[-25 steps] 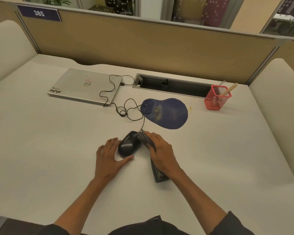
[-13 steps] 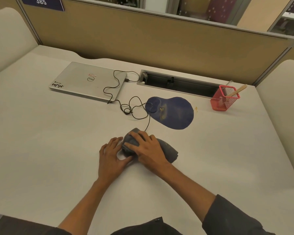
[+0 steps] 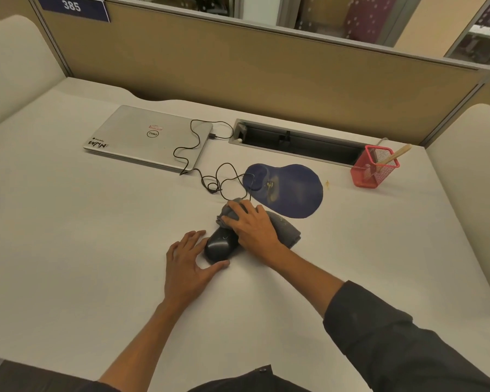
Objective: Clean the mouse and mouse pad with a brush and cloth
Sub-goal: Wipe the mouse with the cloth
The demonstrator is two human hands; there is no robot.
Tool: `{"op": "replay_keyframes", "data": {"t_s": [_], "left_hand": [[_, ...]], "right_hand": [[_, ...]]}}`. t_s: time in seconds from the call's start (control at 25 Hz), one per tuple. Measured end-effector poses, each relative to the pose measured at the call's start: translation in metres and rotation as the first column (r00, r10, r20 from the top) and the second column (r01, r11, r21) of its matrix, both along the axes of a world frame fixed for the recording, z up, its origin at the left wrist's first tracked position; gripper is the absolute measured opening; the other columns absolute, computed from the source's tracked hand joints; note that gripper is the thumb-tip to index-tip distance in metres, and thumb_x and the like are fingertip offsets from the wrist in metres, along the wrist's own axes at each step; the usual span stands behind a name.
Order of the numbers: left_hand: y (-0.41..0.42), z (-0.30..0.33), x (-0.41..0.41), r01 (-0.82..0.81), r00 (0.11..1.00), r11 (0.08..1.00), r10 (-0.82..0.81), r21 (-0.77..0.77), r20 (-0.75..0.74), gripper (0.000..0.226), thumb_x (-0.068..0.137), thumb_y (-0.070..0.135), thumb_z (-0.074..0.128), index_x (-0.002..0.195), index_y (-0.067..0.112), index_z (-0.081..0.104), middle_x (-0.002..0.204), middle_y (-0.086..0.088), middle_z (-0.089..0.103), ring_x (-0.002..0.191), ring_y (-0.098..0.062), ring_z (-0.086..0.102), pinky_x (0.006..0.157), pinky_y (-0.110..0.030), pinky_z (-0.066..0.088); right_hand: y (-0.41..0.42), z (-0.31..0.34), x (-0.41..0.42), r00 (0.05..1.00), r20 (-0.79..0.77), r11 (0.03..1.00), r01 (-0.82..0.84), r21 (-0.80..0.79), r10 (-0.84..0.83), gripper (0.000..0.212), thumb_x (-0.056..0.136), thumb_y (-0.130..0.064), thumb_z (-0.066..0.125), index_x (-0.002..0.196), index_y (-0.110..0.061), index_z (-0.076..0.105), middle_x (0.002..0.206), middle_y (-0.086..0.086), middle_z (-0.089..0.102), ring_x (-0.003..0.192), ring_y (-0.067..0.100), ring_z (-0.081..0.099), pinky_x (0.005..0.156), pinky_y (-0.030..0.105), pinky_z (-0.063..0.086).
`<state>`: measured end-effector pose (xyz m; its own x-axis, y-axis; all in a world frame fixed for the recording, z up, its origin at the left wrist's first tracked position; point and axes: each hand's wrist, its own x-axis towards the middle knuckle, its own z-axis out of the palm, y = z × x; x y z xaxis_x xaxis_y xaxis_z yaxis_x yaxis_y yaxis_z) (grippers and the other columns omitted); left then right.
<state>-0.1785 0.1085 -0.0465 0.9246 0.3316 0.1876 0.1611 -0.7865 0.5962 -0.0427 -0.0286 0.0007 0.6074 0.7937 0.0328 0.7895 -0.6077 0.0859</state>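
Matte white desk (image 3: pixel 96 250); right hand (image 3: pixel 252 224) gripping soft grey cloth (image 3: pixel 283 227) over glossy rounded mouse (image 3: pixel 218 244); left hand (image 3: pixel 186 261) splayed, empty.

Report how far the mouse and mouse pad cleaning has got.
Done: nothing looks finished. In hand: the right hand presses the grey cloth onto the front of the black mouse, while the left hand steadies it on the desk. Left: the blue mouse pad shows pale smudges and lies untouched; what may be the brush stands in the red mesh holder.

Dark grey long sleeves (image 3: pixel 379 335) pushed up the forearms, dark shirt front (image 3: pixel 238 383) with a small button
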Motion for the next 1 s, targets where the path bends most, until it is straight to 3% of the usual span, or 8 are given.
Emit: {"op": "replay_keyframes", "data": {"t_s": [0.2, 0.28, 0.36, 0.44, 0.6, 0.76, 0.84, 1.0], "left_hand": [[0.0, 0.001, 0.0, 0.003, 1.0, 1.0, -0.003, -0.003, -0.005, 0.085, 0.067, 0.081, 0.05, 0.13, 0.024, 0.056, 0.142, 0.007, 0.049, 0.138, -0.011, 0.033, 0.113, -0.038, 0.023], [0.0, 0.001, 0.0, 0.003, 1.0, 1.0, -0.003, 0.0, -0.008, 0.088, 0.067, 0.083, 0.048, 0.13, 0.023, 0.056, 0.142, 0.006, 0.049, 0.138, -0.013, 0.034, 0.113, -0.04, 0.023], [0.0, 0.001, 0.0, 0.004, 1.0, 1.0, -0.004, 0.006, -0.004, 0.09, 0.066, 0.085, 0.046, 0.13, 0.023, 0.056, 0.141, 0.005, 0.05, 0.138, -0.014, 0.035, 0.112, -0.04, 0.023], [0.0, 0.001, 0.0, 0.003, 1.0, 1.0, -0.003, 0.008, -0.001, 0.09, 0.065, 0.086, 0.045, 0.129, 0.023, 0.057, 0.141, 0.005, 0.051, 0.137, -0.014, 0.035, 0.112, -0.039, 0.023], [0.001, -0.001, 0.001, 0.002, 1.0, 1.0, -0.002, 0.014, -0.007, 0.086, 0.067, 0.081, 0.05, 0.13, 0.022, 0.056, 0.141, 0.005, 0.05, 0.138, -0.013, 0.034, 0.112, -0.041, 0.024], [0.001, 0.0, 0.001, 0.001, 1.0, 1.0, -0.001, 0.01, -0.018, 0.087, 0.067, 0.081, 0.049, 0.132, 0.022, 0.055, 0.143, 0.005, 0.048, 0.139, -0.013, 0.033, 0.114, -0.042, 0.023], [0.001, 0.001, 0.0, 0.002, 1.0, 1.0, -0.002, 0.005, -0.016, 0.088, 0.067, 0.081, 0.049, 0.132, 0.022, 0.055, 0.143, 0.005, 0.048, 0.139, -0.013, 0.033, 0.114, -0.042, 0.023], [0.001, 0.0, 0.0, 0.001, 1.0, 1.0, -0.001, 0.021, -0.011, 0.086, 0.068, 0.081, 0.049, 0.131, 0.022, 0.056, 0.142, 0.005, 0.049, 0.138, -0.013, 0.034, 0.113, -0.042, 0.024]], "right_hand": [[-0.001, 0.009, 0.015, 0.995, -0.055, 0.996, 0.085, -0.016, -0.086, 0.044, 0.087, -0.018, 0.06, 0.13, -0.022, 0.052, 0.148, 0.007, 0.031, 0.128, 0.032, 0.032, 0.096, 0.045, 0.035], [0.0, 0.013, 0.009, 0.987, -0.09, 0.987, 0.139, 0.083, -0.131, 0.052, 0.084, -0.017, 0.063, 0.133, -0.024, 0.049, 0.146, 0.006, 0.036, 0.123, 0.031, 0.036, 0.093, 0.043, 0.037], [0.0, 0.012, -0.003, 0.992, -0.118, 0.987, 0.064, 0.144, -0.047, 0.052, 0.083, -0.016, 0.064, 0.132, -0.026, 0.05, 0.143, 0.007, 0.04, 0.121, 0.032, 0.038, 0.093, 0.044, 0.038], [-0.002, 0.006, -0.012, 0.991, -0.123, 0.994, -0.043, 0.098, 0.055, 0.049, 0.085, -0.018, 0.063, 0.131, -0.029, 0.052, 0.145, 0.007, 0.039, 0.124, 0.031, 0.035, 0.093, 0.045, 0.037], [-0.014, 0.002, 0.001, 0.985, -0.147, 0.991, 0.1, 0.092, -0.086, 0.049, 0.088, -0.015, 0.059, 0.134, -0.029, 0.049, 0.148, 0.005, 0.035, 0.127, 0.029, 0.033, 0.096, 0.042, 0.035], [-0.017, 0.005, 0.016, 0.993, -0.083, 0.996, 0.08, -0.046, -0.084, 0.046, 0.089, -0.017, 0.057, 0.134, -0.024, 0.048, 0.149, 0.007, 0.03, 0.129, 0.03, 0.029, 0.098, 0.044, 0.034], [-0.017, 0.008, 0.018, 0.991, -0.083, 0.993, 0.1, -0.054, -0.105, 0.046, 0.088, -0.02, 0.06, 0.132, -0.023, 0.049, 0.146, 0.007, 0.035, 0.125, 0.029, 0.034, 0.093, 0.042, 0.038], [-0.017, 0.011, 0.011, 0.975, -0.159, 0.982, 0.167, 0.084, -0.153, 0.057, 0.085, -0.021, 0.063, 0.137, -0.027, 0.039, 0.13, 0.007, 0.05, 0.106, 0.025, 0.051, 0.075, 0.035, 0.047]]}}
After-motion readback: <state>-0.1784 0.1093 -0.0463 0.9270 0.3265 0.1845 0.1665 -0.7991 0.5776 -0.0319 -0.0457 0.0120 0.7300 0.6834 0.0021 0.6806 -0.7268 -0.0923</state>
